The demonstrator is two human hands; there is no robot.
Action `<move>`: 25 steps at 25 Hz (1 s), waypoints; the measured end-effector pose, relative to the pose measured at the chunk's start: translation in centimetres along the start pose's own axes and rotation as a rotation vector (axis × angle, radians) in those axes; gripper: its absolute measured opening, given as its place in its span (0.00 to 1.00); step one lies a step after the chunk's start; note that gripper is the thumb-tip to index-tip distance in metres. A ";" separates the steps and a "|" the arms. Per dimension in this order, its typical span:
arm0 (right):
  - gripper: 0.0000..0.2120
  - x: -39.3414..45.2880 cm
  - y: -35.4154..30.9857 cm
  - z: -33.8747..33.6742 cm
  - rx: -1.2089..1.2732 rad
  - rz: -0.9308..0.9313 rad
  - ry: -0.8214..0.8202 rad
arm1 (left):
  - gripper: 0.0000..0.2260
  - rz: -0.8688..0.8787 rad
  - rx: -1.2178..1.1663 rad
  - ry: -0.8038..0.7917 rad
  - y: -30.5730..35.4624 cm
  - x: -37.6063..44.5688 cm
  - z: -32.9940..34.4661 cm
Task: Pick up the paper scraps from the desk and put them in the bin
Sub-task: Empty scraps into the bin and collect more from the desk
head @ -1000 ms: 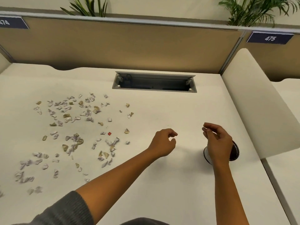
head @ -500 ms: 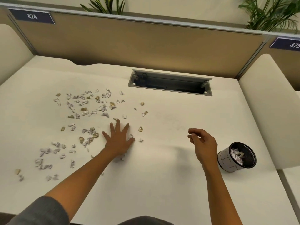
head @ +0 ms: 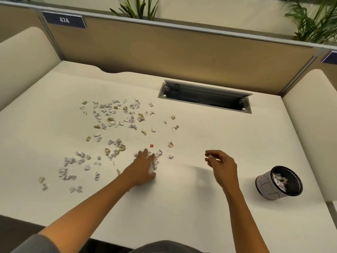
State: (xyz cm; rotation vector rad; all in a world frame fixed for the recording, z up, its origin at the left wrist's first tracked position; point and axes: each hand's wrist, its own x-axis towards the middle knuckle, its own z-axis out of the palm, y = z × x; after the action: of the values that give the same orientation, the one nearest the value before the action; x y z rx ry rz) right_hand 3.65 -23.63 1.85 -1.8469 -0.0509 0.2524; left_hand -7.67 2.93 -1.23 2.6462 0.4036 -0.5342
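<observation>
Left hand (head: 144, 170) now gathers inward over paper scraps (head: 109, 123) — fingers curling around several.
Right hand (head: 221, 166) hovers above the desk (head: 182, 207), loosely curled, grip empty — bin (head: 279, 182) beside.

Standard office cubicle setup here. Tan partition (head: 182, 52) runs along the back with a grey metal rail (head: 200, 31) on top, and a dark blue label (head: 64, 20) reading 474 is stuck at its left end. Cream rounded dividers (head: 23, 59) on both sides. A grey cable tray (head: 205, 98) is sunk into the surface, lid open. Green plants (head: 136, 7) poke up behind the partition against a pale wall (head: 218, 8). Lighting is soft and even.
</observation>
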 end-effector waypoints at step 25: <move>0.19 3.9 0.3 13.9 -0.624 -0.189 -0.451 | 0.06 -0.328 -0.934 0.423 -2.8 -0.9 -3.7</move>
State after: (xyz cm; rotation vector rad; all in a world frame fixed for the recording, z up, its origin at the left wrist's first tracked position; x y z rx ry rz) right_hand 4.63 -9.93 -2.75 -2.3438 -0.6788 0.5632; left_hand -8.30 6.86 1.36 1.7599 0.9486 0.1403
